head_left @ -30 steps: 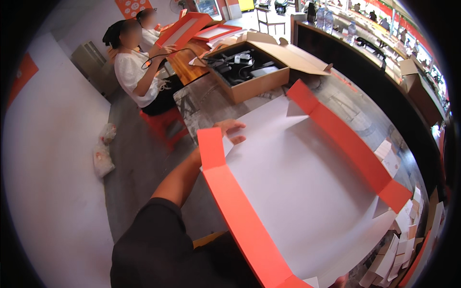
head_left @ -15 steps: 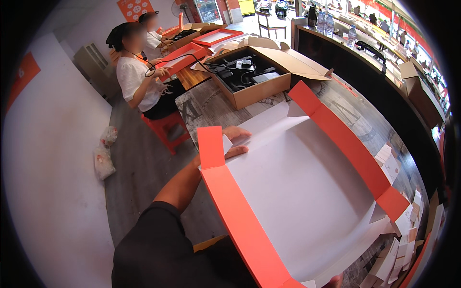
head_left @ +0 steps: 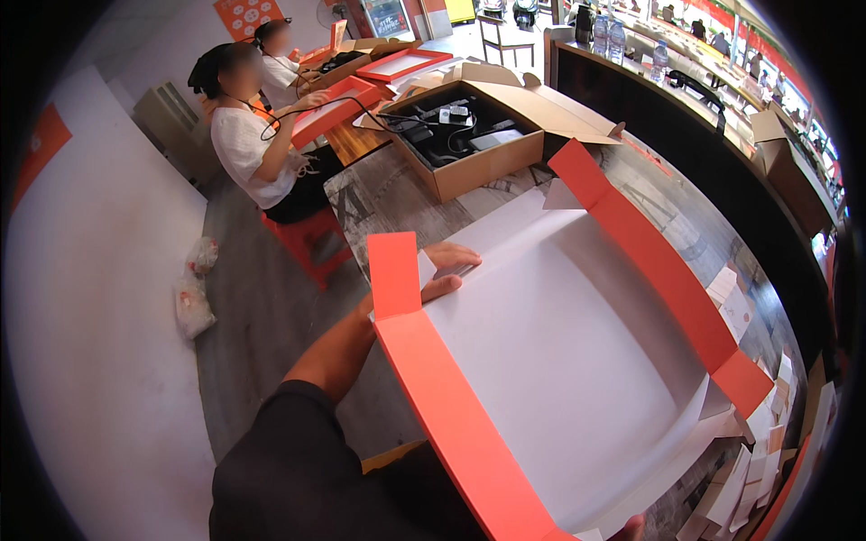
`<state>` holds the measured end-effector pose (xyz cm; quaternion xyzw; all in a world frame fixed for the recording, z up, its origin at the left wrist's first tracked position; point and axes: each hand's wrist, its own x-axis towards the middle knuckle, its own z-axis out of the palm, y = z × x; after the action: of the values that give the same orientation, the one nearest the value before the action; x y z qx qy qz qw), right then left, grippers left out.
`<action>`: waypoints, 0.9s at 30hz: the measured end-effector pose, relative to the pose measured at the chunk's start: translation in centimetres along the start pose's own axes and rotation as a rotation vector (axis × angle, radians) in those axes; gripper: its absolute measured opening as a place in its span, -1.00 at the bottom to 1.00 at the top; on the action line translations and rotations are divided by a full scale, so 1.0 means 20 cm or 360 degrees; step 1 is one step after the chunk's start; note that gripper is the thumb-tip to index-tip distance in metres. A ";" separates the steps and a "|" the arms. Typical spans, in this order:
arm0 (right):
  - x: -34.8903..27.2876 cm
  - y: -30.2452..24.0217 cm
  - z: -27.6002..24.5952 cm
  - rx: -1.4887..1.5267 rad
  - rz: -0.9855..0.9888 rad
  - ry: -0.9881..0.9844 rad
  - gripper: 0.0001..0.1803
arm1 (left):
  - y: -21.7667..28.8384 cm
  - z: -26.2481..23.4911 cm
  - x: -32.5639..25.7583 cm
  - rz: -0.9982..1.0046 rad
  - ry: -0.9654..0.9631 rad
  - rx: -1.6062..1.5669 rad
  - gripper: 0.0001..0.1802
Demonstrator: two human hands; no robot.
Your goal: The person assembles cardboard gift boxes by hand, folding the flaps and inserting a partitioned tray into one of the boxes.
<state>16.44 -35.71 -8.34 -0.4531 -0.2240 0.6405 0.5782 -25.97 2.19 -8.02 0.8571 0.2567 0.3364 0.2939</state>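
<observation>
A partly folded cardboard box (head_left: 559, 352), white inside with orange side walls, lies tilted before me at the table's near edge. Two orange walls stand up along its long sides, their end tabs sticking out past the corners. At the far left corner my left hand (head_left: 448, 268) grips the white end panel, thumb on the inner side and fingers beyond it. The white end panels at the far and near ends are not folded fully upright. Of my right hand (head_left: 633, 527) only a bit shows at the lower edge, by the near end panel; its fingers are mostly hidden.
A brown carton (head_left: 478, 176) with black devices and cables stands on the patterned table (head_left: 365, 194). Loose white card pieces (head_left: 753, 482) lie at the right. Another person (head_left: 248, 149) sits at the left, handling an orange tray. Bottles (head_left: 616, 43) stand on a counter.
My left hand has shifted slightly along the far end panel, and the far end of the box sits a little higher. The seated person's hand has moved up over the orange tray.
</observation>
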 end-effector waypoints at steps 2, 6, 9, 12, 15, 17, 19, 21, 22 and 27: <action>-0.02 0.03 -0.01 -0.0001 -0.0012 0.0043 0.37 | -0.01 0.01 0.00 0.0006 0.0006 -0.0031 -0.38; -0.01 0.06 -0.11 -0.0192 0.0078 0.0087 0.33 | 0.00 0.04 -0.01 -0.0035 0.0021 -0.0148 -0.39; 0.00 0.06 -0.11 -0.0200 0.0068 0.0078 0.30 | -0.07 0.04 -0.04 -0.0038 -0.0067 -0.0232 -0.34; 0.03 0.05 -0.06 -0.0143 0.0017 0.0054 0.27 | -0.14 0.03 -0.04 -0.0042 -0.0139 -0.0278 -0.28; 0.02 0.06 -0.03 -0.0102 0.0014 0.0040 0.24 | -0.08 0.06 -0.05 -0.0103 -0.0109 -0.0323 -0.24; 0.03 0.04 -0.02 -0.0093 0.0006 0.0028 0.22 | -0.05 0.08 -0.02 -0.0122 -0.0087 -0.0345 -0.21; 0.03 0.05 -0.02 -0.0089 0.0007 0.0022 0.20 | -0.05 0.10 -0.01 -0.0144 -0.0081 -0.0359 -0.19; 0.03 0.05 -0.01 -0.0091 0.0005 0.0022 0.18 | -0.05 0.11 -0.01 -0.0143 -0.0071 -0.0364 -0.16; 0.03 0.05 -0.01 -0.0093 0.0002 0.0017 0.17 | -0.05 0.11 -0.01 -0.0144 -0.0068 -0.0366 -0.15; 0.04 0.05 -0.01 -0.0091 -0.0003 0.0000 0.12 | -0.03 0.11 -0.04 -0.0179 -0.0051 -0.0363 -0.09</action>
<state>16.09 -35.25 -9.36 -0.4692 -0.2427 0.6332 0.5657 -25.03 1.40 -10.02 0.8076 0.2598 0.3328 0.4118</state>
